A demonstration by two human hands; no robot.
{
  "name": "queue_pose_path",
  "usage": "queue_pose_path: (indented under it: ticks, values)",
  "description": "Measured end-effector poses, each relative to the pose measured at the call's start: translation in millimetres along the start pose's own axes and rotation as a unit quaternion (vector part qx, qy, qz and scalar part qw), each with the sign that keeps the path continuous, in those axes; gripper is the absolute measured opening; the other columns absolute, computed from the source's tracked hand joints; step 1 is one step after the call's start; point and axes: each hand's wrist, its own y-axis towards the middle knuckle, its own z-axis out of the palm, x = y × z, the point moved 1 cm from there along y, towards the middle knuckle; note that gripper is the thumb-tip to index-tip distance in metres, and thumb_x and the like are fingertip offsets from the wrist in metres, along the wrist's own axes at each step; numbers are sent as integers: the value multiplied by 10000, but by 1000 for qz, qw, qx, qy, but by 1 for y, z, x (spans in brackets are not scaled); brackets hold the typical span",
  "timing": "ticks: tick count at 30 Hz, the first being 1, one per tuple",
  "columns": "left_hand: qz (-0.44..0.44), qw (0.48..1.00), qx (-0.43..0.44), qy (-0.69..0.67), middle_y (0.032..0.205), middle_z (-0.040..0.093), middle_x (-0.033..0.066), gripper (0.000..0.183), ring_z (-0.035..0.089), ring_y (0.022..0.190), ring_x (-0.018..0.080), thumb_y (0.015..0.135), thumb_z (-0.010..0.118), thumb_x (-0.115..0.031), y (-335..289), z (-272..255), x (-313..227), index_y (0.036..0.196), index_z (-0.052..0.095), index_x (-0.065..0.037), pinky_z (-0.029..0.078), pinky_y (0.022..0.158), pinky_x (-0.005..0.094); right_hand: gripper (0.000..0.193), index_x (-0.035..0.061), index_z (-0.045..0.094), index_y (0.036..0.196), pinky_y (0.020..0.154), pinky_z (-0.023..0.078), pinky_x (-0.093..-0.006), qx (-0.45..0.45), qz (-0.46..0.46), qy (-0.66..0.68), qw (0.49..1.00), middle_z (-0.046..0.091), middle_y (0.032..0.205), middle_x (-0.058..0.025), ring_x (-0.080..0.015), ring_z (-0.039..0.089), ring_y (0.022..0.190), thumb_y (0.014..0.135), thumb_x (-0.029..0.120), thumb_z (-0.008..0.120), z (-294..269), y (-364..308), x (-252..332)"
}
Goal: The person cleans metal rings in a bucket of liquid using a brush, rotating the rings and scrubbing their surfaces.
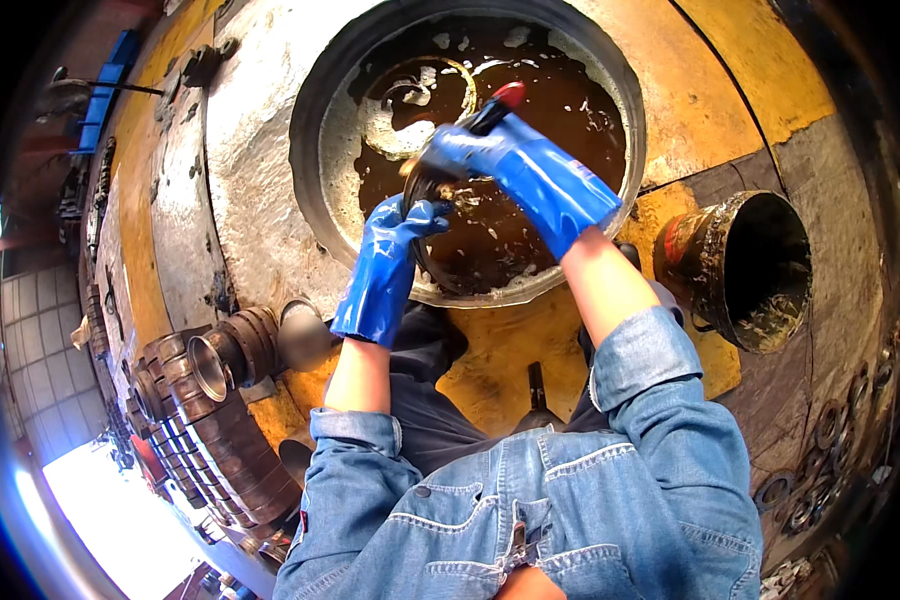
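Observation:
My left hand [395, 240], in a blue rubber glove, is closed on the edge of a dark metal ring [425, 188] held tilted above the liquid. My right hand [475, 148], gloved the same way, grips a tool with a black handle and red end [508, 95], which looks like a brush. Its working end is blurred against the ring's upper edge. Beneath both hands is a wide round tub [312, 180] of dark brown liquid with patches of foam. A pale ring-shaped form [467, 85] shows at the liquid's surface, in the tub's far left part.
At the right a dirty bucket [685, 245] lies on its side, mouth toward the right. Stacked metal rings [230, 440] stand at the lower left, near a small cup-like cylinder [300, 325]. Several dark rings [830, 425] lie on the floor at the far right.

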Motion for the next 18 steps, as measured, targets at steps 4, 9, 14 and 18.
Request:
queue_pose_path:
  ticks: [4, 9, 14, 18]
  values:
    - [-15, 999, -29, -35, 1163, 753, 147, 376, 720, 973, 194, 1006, 728, -179, 2, -6, 8, 1300, 661, 46, 586, 921, 339, 327, 76, 774, 1055, 760, 537, -335, -107, 52, 5, 993, 751, 929, -72, -132, 628, 788, 934, 366, 686, -25, 3, -36]
    - [8, 999, -51, -17, 1164, 755, 139, 365, 717, 973, 181, 1010, 719, -161, -1, 0, 2, 1307, 659, 43, 581, 929, 335, 319, 79, 770, 1042, 757, 536, -341, 72, -65, 50, 994, 747, 931, -68, -130, 611, 770, 934, 367, 683, 0, -12, 10]
    - [-27, 999, -8, -30, 1212, 747, 125, 372, 716, 982, 178, 1048, 668, -147, 6, -6, 8, 1377, 630, 23, 583, 945, 323, 409, 72, 785, 999, 805, 553, -377, -42, -15, 90, 995, 775, 913, -143, -233, 721, 834, 869, 445, 680, 7, 33, -49]
    - [-27, 999, -1, -43, 1230, 745, 131, 367, 709, 987, 166, 1045, 670, -150, 2, -6, 7, 1364, 634, 27, 578, 942, 316, 453, 44, 768, 1047, 840, 559, -407, -182, 65, 89, 977, 773, 937, -177, -304, 741, 878, 895, 454, 649, -9, 46, -109]
